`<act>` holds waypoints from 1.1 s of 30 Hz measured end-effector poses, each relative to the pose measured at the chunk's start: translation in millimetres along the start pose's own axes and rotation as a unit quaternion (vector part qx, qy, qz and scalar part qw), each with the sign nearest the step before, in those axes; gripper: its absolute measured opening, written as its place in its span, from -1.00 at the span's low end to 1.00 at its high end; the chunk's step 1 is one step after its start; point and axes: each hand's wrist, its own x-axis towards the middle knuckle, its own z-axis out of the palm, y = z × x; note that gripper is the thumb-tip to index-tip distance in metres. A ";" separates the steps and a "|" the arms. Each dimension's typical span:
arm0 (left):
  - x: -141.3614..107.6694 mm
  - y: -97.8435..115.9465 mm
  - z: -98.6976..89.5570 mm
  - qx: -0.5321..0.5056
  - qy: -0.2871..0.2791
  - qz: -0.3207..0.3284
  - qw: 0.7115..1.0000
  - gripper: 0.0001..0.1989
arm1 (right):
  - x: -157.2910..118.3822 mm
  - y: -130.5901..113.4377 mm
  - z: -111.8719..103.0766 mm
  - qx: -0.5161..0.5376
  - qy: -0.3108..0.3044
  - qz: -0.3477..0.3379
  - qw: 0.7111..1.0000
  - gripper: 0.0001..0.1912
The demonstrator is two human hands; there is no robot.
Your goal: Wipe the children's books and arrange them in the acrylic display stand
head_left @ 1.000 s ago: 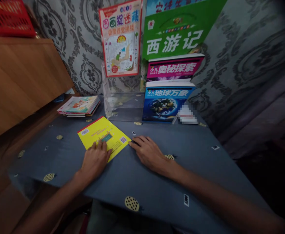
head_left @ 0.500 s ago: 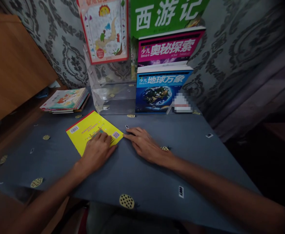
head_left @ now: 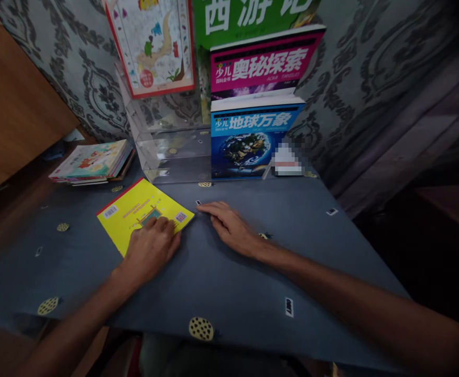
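A thin yellow book [head_left: 125, 225] with a red spine strip, a barcode and a small QR code lies flat on the table, turned at an angle. My left hand [head_left: 153, 243] rests over its lower edge, fingers curled down onto the cover and thumb by the near edge. Part of the cover is hidden under those fingers. Just right of the book's right corner, my right hand [head_left: 231, 228] lies low over the tablecloth with its fingers stretched out and nothing in them. Its fingertips are close to that corner, with a small gap.
Behind stands a clear acrylic rack [head_left: 174, 157] holding a blue book [head_left: 245, 149] with a globe, a magenta book [head_left: 264, 68], a green book [head_left: 249, 26] and a red-bordered book [head_left: 154, 52]. A stack of books [head_left: 91, 162] sits at the back left of the grey-blue tablecloth [head_left: 237, 293].
The camera view has shifted slightly, so the scene sits further left. My right fingertips have come off the book's corner and stretch forward a little. My left hand stays on the book.
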 end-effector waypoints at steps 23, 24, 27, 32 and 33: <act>-0.3 1.8 3.6 0.009 0.001 -0.008 1.000 -0.66 | -1.6 -5.9 0.2 -0.071 -0.059 -0.020 0.996 -0.46; -0.2 2.1 3.0 0.010 0.001 -0.007 1.000 -0.66 | -1.9 -5.2 0.8 -0.074 -0.058 -0.020 0.995 -0.45; -0.2 2.5 1.2 0.007 0.000 -0.007 1.000 -0.66 | -2.4 -3.7 1.7 -0.073 -0.053 -0.021 0.996 -0.44; -1.0 2.0 -0.3 -0.005 0.007 -0.015 1.000 -0.66 | -2.6 -3.7 1.3 -0.067 -0.051 -0.022 0.996 -0.43; -1.1 2.2 -0.4 -0.007 0.008 -0.016 1.000 -0.66 | -2.6 -3.8 1.2 -0.067 -0.050 -0.023 0.996 -0.43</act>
